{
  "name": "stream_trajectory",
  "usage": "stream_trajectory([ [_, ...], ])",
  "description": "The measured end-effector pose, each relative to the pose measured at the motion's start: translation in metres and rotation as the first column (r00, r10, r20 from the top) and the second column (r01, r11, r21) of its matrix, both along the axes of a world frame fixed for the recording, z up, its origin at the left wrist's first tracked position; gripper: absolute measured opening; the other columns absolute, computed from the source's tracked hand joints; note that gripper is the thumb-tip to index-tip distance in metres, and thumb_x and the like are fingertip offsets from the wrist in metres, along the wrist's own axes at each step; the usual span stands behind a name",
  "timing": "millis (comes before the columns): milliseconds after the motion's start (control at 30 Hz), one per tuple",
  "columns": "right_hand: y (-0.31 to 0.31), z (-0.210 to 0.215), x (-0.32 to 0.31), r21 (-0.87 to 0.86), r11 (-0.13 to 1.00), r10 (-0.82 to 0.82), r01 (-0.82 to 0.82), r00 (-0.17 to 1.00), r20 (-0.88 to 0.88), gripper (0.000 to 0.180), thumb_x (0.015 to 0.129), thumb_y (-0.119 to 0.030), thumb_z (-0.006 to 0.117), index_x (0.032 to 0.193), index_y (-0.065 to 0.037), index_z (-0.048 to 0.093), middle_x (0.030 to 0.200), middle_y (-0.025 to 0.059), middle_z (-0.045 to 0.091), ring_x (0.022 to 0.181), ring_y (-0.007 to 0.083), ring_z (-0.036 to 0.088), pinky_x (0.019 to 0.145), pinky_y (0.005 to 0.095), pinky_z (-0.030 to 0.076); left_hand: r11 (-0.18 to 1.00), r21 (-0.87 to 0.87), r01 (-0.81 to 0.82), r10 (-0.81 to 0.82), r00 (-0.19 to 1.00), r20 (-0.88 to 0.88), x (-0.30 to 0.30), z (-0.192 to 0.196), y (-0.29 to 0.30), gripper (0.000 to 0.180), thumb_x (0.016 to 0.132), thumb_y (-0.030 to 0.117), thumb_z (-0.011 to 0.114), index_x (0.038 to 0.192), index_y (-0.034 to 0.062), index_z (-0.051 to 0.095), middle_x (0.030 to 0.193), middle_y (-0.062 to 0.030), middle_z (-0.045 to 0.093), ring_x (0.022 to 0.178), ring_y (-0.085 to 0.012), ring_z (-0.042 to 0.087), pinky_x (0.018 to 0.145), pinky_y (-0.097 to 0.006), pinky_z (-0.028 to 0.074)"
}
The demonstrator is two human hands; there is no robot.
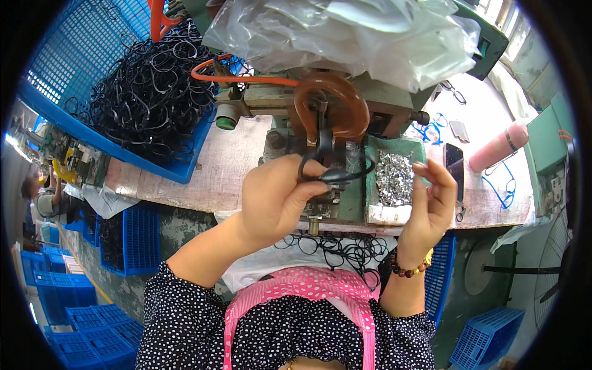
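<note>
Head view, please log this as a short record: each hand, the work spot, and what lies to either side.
Left hand: pinches a black loop at the machine
Right hand: raised beside the silvery bits; whether it holds anything is unclear
Left side: blue crate with heaped black loops
Right side: dark phone, pink bottle
Lap: more black loops

Pale, stained bench (pixel 225 166): machine (pixel 391 98) near middle; rightward, 1 dark phone (pixel 454 165) beside 1 pink bottle (pixel 498 148), thin blue strip (pixel 508 198).
</note>
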State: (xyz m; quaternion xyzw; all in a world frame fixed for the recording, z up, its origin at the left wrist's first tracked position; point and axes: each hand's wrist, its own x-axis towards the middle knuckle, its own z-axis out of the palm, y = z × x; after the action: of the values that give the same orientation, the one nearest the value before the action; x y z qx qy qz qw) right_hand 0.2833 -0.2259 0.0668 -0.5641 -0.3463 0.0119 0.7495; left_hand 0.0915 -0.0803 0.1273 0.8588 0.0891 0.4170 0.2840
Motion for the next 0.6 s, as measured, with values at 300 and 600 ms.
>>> stream_trajectory([
  [300,-0.02,-0.05,0.033,-0.485,0.846,0.005,0.222,0.906,0.424,0.028,0.087,0.004,0.065,0.114,-0.003,0.066,0.115,0.0124,0.066,0.113,0.0279,0.06,0.103,0.0377,0.045,0.99,0.139,0.027,-0.052,0.982,0.183,0.006,-0.008,0.001,0.027,0.083,0.011,0.077,0.102,-0.0023,0.064,0.08,-0.0161,0.063,0.067,-0.0359,0.062,0.06,-0.043,0.049],
  [600,0.002,-0.047,0.024,-0.572,0.739,0.069,0.356,0.805,0.59,0.009,0.084,-0.007,0.069,0.092,-0.007,0.065,0.111,0.0089,0.067,0.127,0.0364,0.052,0.115,0.0532,0.029,0.989,0.148,-0.024,-0.004,0.983,0.182,0.003,-0.001,-0.002,0.024,0.084,0.01,0.075,0.102,-0.0017,0.064,0.084,-0.0151,0.065,0.071,-0.0345,0.064,0.062,-0.042,0.05],
])
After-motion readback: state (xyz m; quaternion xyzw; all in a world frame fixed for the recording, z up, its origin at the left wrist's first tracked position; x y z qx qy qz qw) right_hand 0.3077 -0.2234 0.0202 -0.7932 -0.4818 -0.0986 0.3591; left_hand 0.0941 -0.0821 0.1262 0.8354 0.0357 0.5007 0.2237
